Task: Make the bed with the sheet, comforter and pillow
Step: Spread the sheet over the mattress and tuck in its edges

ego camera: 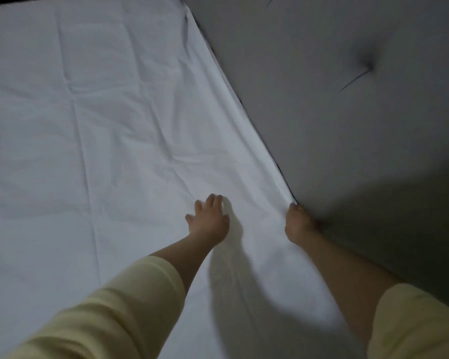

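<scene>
A white sheet (101, 125) covers the mattress, spread flat with fold creases running across it. My left hand (209, 218) rests palm down on the sheet with fingers spread, near the edge by the headboard. My right hand (300, 224) is at the seam where the sheet meets the headboard; its fingers are curled down into the gap on the sheet's edge, and the fingertips are hidden. No comforter or pillow shows in this view.
A grey padded headboard (347, 112) with a tufted button dimple (370, 66) rises along the right side of the bed. A dark strip runs along the top left corner. Both my forearms wear pale yellow sleeves.
</scene>
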Demonstrator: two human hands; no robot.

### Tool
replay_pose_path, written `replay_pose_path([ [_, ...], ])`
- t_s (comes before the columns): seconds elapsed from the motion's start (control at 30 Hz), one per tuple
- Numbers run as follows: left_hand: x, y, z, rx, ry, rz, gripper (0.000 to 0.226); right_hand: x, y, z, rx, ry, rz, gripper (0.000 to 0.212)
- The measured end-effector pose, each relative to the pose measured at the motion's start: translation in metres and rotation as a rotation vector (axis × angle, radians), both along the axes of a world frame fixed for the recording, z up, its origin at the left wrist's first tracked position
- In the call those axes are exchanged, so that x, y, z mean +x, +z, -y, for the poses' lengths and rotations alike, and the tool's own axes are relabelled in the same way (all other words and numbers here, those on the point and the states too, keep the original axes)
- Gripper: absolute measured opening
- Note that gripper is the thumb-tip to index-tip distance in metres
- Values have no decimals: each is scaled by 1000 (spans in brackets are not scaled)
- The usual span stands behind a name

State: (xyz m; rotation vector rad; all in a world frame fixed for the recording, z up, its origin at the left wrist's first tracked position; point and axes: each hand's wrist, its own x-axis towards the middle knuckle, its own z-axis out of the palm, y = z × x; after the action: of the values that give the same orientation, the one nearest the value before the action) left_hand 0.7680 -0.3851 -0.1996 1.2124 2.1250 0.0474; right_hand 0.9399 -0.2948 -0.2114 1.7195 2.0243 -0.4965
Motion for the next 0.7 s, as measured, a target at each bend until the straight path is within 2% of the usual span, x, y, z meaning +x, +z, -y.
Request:
replay_pose_path([
  [0.1, 13, -24, -17, -5, -114, -29, 54, -7, -27, -7, 146, -34, -15, 34],
  [0.17, 22, -35, -27, -12, -149, -35, 56, -13, -37, 0, 235, -9, -109, 32],
  [0.23, 26, -41, -36, -6, -157, -37, 56, -13, -52, 12, 228, 71, -139, 44],
  [0.33, 25, -48, -48, 3, -192, -51, 54, -12, -61, 9, 133, -80, -166, 61],
  [0.47, 2, -52, -69, 50, -179, -129, 56, -23, -65, -18, 121, -303, -327, 60],
  [0.53, -21, -51, -82, 66, -102, -177, 58, -31, -66, -21, 139, -361, -330, 60],
  [0.63, -61, -56, -94, 5, 14, -158, 63, -37, -64, -22, 188, -280, -252, 58],
  [0.7, -75, -64, -96, -92, -2, -133, 68, -39, -59, -18, 225, -142, -210, 57],
])
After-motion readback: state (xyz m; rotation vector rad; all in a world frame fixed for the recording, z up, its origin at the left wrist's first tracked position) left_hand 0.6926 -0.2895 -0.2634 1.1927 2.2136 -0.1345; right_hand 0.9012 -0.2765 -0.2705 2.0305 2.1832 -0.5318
